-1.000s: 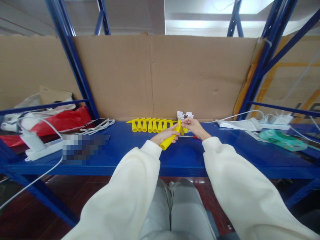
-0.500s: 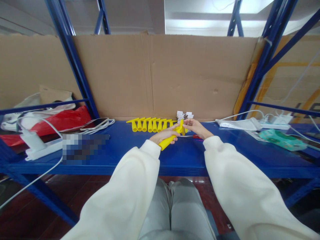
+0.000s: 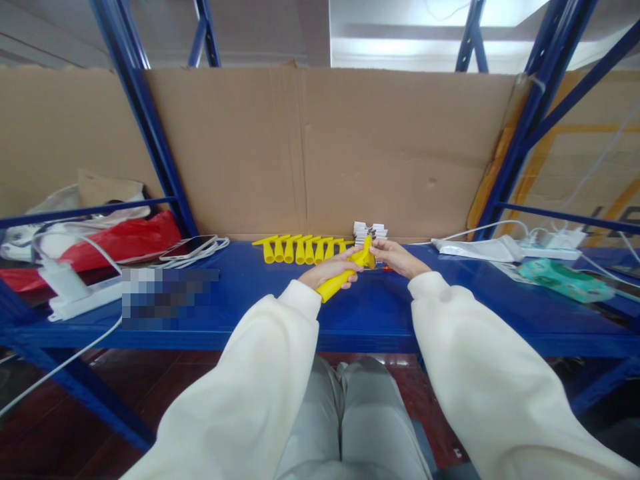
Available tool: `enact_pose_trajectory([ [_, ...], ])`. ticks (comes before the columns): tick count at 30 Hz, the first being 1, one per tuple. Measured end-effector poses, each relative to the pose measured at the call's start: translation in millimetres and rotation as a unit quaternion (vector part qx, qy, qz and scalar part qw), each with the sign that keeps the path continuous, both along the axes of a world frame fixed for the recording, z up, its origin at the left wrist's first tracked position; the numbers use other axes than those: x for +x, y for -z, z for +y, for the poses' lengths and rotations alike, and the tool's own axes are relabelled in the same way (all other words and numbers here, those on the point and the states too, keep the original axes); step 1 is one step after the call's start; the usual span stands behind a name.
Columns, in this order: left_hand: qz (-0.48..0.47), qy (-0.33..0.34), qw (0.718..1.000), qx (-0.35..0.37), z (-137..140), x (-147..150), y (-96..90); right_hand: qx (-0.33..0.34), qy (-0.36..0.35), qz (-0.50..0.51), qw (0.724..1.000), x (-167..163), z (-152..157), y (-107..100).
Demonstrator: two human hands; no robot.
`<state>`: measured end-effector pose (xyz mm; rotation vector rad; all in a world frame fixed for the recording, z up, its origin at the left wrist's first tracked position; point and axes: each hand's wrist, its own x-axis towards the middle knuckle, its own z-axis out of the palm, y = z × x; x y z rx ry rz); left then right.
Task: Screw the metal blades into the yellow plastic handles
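- The left hand [image 3: 331, 269] was wrapped around the yellow handle [image 3: 332, 288], its hollow end toward the wearer and its head up by the right hand [image 3: 399, 257].
- The right hand's fingers were drawn narrow at that head; whether they pinched it or some small part, I could not tell.
- The likeliest trouble, as I judged it, was the smooth-looking tube turning in the left hand if the right pushed or twisted off-line.
- A small part at the right fingertips, if there was one, could have dropped onto the blue shelf [image 3: 250, 303] under the hands.
- The row of yellow pieces [image 3: 301, 253] stood close, left of and beyond the left hand; a sideways knock could have toppled it.
- Just beyond both hands, the white stacks [image 3: 359, 231] risked a bump from a forward reach.
- A red item [image 3: 387, 269] lay below the right fingers, where a dipping hand might have shifted it.
- As for containers, the red bag [image 3: 123, 243], far left of the left hand, and the green packet [image 3: 565, 279], well right of the right hand, hid any contents.
- The row's open ends faced the wearer, their insides too small to read.
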<state>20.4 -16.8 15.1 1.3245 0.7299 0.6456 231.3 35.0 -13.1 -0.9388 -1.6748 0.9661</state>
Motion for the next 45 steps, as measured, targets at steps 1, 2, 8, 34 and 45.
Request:
enact_pose_trajectory([
  [1,-0.002,-0.002,1.0,-0.001,0.3,0.2,0.1,-0.002,0.006,0.0,1.0,-1.0,-0.6,-0.1],
  [2,-0.005,-0.004,1.0,-0.001,0.7,0.4,0.2,-0.004,0.012,-0.004,1.0,-2.2,-1.3,-0.4],
  [8,-0.027,-0.008,1.0,-0.001,4.6,-0.5,2.1,0.041,0.068,-0.057,0.995,-5.0,0.1,-1.1],
  [34,-0.099,-0.154,0.983,-0.02,14.9,-16.2,-6.9,0.053,0.097,-0.374,0.921,48.2,-15.8,2.4],
  [45,-0.086,-0.214,0.972,-0.03,19.6,-31.0,-8.0,0.049,0.071,-0.363,0.928,61.1,-17.8,-0.3],
])
